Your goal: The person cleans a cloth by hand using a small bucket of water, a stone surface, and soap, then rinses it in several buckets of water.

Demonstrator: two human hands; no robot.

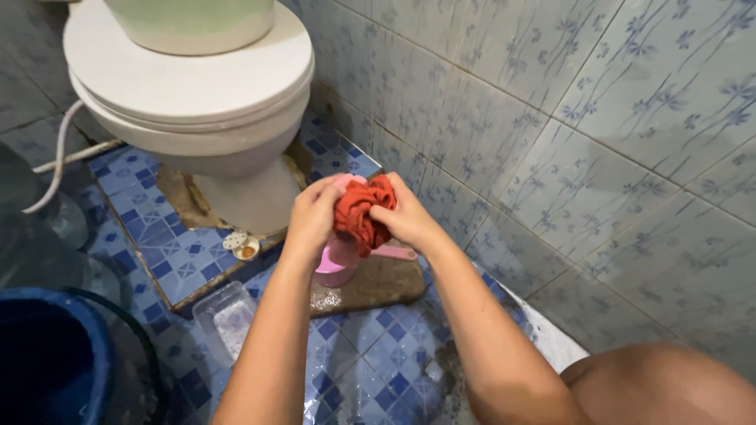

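Wringing a red rag [361,211], I have both hands, left [313,214] and right [405,219], clenched round it; soft, light, probably wet, best gripped at opposite ends.

The floor [370,370] is tiled in a blue and white pattern and appears wet. A white toilet [205,102] stands at the far left. A brown slab [378,283] lies near the right wall, carrying a pink cup [335,264]. A clear plastic container [224,319] lies left of the slab. A dark blue bucket [47,362] stands at the near left.
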